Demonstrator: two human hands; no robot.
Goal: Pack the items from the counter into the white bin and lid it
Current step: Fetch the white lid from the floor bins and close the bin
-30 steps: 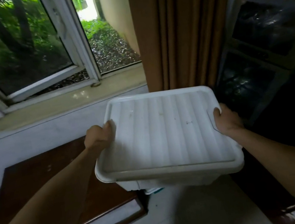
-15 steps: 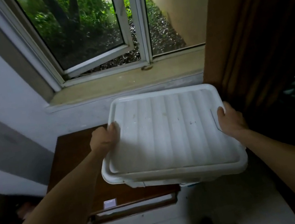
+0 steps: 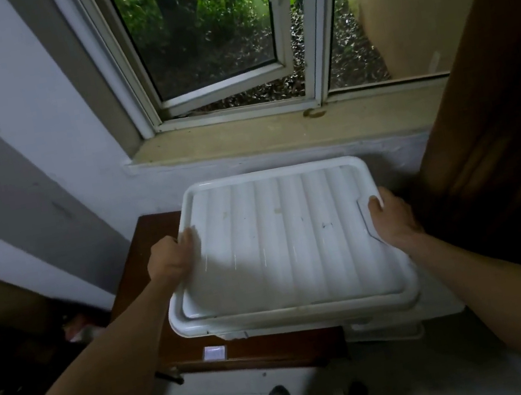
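Over the right edge of the dark brown wooden desk, the left hand grips the left rim of the white ribbed plastic lid, which is seated on the white plastic bin. The right hand grips the right rim. The contents are hidden. Packing and lidding appear complete, and only set-down seems left.

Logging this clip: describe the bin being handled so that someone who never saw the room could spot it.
Under the open window, above the dark wooden table, the left hand and right hand grip opposite sides of the white bin. Its ribbed lid sets it apart from the plain white piece lower right.
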